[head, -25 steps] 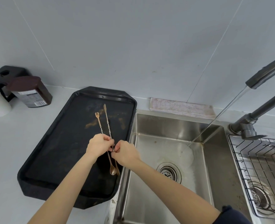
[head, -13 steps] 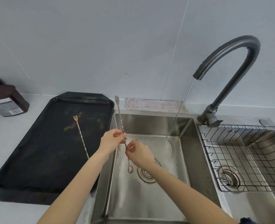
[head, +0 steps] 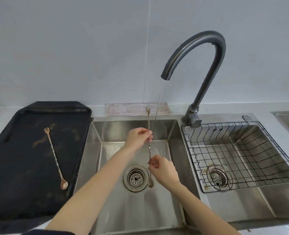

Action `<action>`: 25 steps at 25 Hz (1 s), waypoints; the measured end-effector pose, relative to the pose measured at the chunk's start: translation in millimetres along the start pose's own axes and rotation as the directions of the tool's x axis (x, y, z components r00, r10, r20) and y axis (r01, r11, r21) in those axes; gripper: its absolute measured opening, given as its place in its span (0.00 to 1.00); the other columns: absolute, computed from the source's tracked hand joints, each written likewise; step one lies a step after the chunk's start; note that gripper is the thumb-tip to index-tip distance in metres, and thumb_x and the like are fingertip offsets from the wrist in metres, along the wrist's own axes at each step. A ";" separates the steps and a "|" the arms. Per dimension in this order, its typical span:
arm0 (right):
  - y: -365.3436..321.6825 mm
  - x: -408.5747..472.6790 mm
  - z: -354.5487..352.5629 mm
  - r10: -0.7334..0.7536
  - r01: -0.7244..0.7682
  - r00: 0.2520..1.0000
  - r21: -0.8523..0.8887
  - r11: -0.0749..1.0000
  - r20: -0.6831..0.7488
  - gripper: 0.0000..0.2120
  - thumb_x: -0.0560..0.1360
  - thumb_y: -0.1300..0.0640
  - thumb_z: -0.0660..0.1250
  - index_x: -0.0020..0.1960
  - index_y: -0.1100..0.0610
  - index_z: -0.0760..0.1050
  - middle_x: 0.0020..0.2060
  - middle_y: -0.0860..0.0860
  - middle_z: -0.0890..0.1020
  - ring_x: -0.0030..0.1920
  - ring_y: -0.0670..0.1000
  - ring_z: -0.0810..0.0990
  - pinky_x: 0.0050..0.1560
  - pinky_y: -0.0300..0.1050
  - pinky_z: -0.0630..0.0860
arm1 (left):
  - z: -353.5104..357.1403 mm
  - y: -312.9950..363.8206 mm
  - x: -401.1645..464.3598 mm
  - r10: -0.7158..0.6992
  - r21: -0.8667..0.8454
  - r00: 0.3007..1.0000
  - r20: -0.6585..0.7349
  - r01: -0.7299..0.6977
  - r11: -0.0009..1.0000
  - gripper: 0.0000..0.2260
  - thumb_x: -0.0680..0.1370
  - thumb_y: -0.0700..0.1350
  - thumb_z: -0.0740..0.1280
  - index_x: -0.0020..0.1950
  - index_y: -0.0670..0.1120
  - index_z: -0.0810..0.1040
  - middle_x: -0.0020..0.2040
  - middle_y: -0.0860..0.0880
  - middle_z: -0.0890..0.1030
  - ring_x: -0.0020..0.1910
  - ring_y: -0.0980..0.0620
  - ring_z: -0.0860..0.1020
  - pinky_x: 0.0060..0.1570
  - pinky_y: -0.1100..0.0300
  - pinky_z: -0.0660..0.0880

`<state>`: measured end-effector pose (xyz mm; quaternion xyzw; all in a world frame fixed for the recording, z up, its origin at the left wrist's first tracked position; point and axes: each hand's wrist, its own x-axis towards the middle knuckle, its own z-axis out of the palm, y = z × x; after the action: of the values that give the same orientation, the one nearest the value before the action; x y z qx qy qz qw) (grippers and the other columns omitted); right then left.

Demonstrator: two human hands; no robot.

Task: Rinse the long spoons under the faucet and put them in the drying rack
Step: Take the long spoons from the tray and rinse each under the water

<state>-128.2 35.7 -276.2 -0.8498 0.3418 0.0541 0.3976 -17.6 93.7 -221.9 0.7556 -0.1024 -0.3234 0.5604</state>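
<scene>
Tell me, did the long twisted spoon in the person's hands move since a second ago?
Yes. The long twisted metal spoon went rightward, off the black tray and over the steel sink, beside the water stream, held by left hand and right hand.

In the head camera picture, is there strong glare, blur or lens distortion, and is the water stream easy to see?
Head view: light is soft and even, with only mild sheen on the steel sink. Wide-angle bending shows at the edges, where the black tray and the drying rack splay outward. The water stream is thin and faint against the pale wall. The held spoon is slightly soft, and the whole picture looks somewhat smeared.
</scene>
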 end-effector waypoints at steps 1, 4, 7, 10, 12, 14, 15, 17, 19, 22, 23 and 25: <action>4.8 0.4 -2.7 -0.003 0.003 1.000 0.005 1.000 -0.007 0.09 0.75 0.58 0.62 0.53 0.54 0.77 0.51 0.51 0.83 0.53 0.53 0.80 0.49 0.45 0.76 | 4.5 6.3 4.8 0.000 -0.013 1.000 0.007 0.000 1.000 0.04 0.77 0.41 0.63 0.47 0.44 0.76 0.36 0.52 0.78 0.29 0.62 0.77 0.27 0.75 0.70; 17.1 2.2 -9.5 -0.021 0.024 0.999 0.053 0.998 -0.040 0.08 0.76 0.57 0.63 0.53 0.56 0.77 0.50 0.51 0.83 0.51 0.51 0.81 0.44 0.41 0.75 | 14.4 22.2 19.5 0.012 -0.001 1.000 0.000 -0.012 1.000 0.05 0.77 0.44 0.63 0.44 0.48 0.77 0.36 0.54 0.79 0.27 0.66 0.77 0.35 0.67 0.69; 22.5 6.2 -16.1 -0.020 0.026 0.997 0.088 0.996 -0.076 0.07 0.75 0.56 0.65 0.52 0.56 0.77 0.44 0.50 0.83 0.48 0.50 0.81 0.42 0.39 0.72 | 22.9 34.6 29.8 0.031 -0.039 1.000 0.005 -0.030 0.999 0.06 0.77 0.44 0.62 0.43 0.49 0.78 0.37 0.54 0.80 0.26 0.67 0.77 0.37 0.68 0.69; 28.9 10.0 -21.6 0.002 0.004 0.997 0.076 0.997 -0.080 0.06 0.75 0.55 0.65 0.50 0.55 0.77 0.39 0.45 0.78 0.43 0.47 0.78 0.41 0.40 0.72 | 27.8 44.5 35.7 0.050 -0.080 0.999 -0.022 -0.052 0.995 0.06 0.77 0.44 0.62 0.48 0.46 0.78 0.37 0.54 0.80 0.25 0.66 0.78 0.35 0.70 0.71; 33.5 11.5 -23.6 0.009 -0.003 0.996 0.070 0.998 -0.087 0.06 0.74 0.55 0.65 0.49 0.54 0.77 0.38 0.45 0.77 0.42 0.47 0.78 0.44 0.43 0.75 | 28.9 47.5 38.8 0.057 -0.116 0.998 -0.041 -0.062 0.991 0.06 0.78 0.43 0.62 0.49 0.44 0.78 0.36 0.53 0.81 0.24 0.65 0.79 0.30 0.72 0.73; 35.9 13.2 -26.0 0.007 0.000 0.995 0.071 0.998 -0.101 0.05 0.74 0.55 0.66 0.48 0.55 0.77 0.37 0.44 0.77 0.42 0.47 0.78 0.46 0.44 0.77 | 31.1 46.7 39.5 0.062 -0.164 0.996 -0.064 -0.072 0.984 0.06 0.78 0.42 0.62 0.50 0.42 0.77 0.37 0.51 0.81 0.25 0.64 0.79 0.26 0.75 0.74; 36.1 14.5 -27.9 0.003 0.005 0.994 0.072 0.997 -0.107 0.05 0.74 0.55 0.67 0.48 0.55 0.77 0.36 0.44 0.77 0.42 0.47 0.78 0.46 0.44 0.77 | 33.0 43.7 38.7 0.061 -0.175 0.996 -0.071 -0.073 0.982 0.06 0.77 0.42 0.63 0.49 0.42 0.78 0.37 0.51 0.81 0.26 0.64 0.79 0.28 0.74 0.74; 35.9 17.4 -31.5 0.001 0.007 0.994 0.077 0.997 -0.111 0.05 0.73 0.55 0.67 0.47 0.55 0.77 0.36 0.44 0.77 0.43 0.48 0.79 0.46 0.45 0.78 | 37.5 33.7 34.0 0.048 -0.183 0.997 -0.056 -0.057 0.981 0.05 0.77 0.42 0.63 0.43 0.45 0.77 0.37 0.52 0.81 0.26 0.66 0.79 0.33 0.69 0.75; 36.6 17.8 -33.1 0.012 -0.004 0.996 0.079 0.997 -0.093 0.03 0.73 0.55 0.67 0.46 0.53 0.77 0.36 0.45 0.78 0.43 0.49 0.80 0.47 0.45 0.78 | 39.3 28.3 29.3 0.018 -0.181 0.999 -0.034 -0.024 0.983 0.07 0.77 0.42 0.64 0.40 0.48 0.76 0.37 0.53 0.81 0.26 0.66 0.79 0.34 0.69 0.74; 39.3 11.3 -30.4 0.012 -0.009 0.999 0.045 0.999 -0.052 0.03 0.73 0.56 0.66 0.41 0.50 0.73 0.31 0.42 0.76 0.37 0.46 0.78 0.45 0.44 0.78 | 33.0 39.6 33.7 0.031 -0.176 0.997 -0.069 -0.042 0.984 0.07 0.77 0.44 0.63 0.39 0.49 0.76 0.37 0.53 0.81 0.26 0.65 0.79 0.34 0.70 0.76; 39.7 8.9 -29.2 0.008 -0.006 0.999 0.042 0.999 -0.041 0.04 0.73 0.56 0.66 0.41 0.50 0.72 0.30 0.42 0.75 0.36 0.46 0.77 0.44 0.43 0.77 | 30.9 45.2 35.5 0.035 -0.210 0.996 -0.083 -0.052 0.976 0.08 0.77 0.45 0.63 0.39 0.49 0.77 0.36 0.53 0.81 0.26 0.64 0.80 0.36 0.69 0.77; 38.8 6.2 -27.6 -0.005 0.006 0.999 0.030 1.000 -0.034 0.04 0.73 0.56 0.66 0.41 0.50 0.72 0.31 0.42 0.75 0.37 0.46 0.77 0.43 0.42 0.75 | 31.0 48.7 35.7 0.023 -0.299 0.995 -0.096 -0.051 0.953 0.09 0.78 0.45 0.62 0.39 0.48 0.78 0.35 0.54 0.82 0.28 0.62 0.81 0.40 0.65 0.76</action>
<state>-152.7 -4.8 -284.5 -0.8455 0.3468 0.0335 0.4048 1.2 33.9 -195.9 0.6734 -0.0405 -0.2899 0.6789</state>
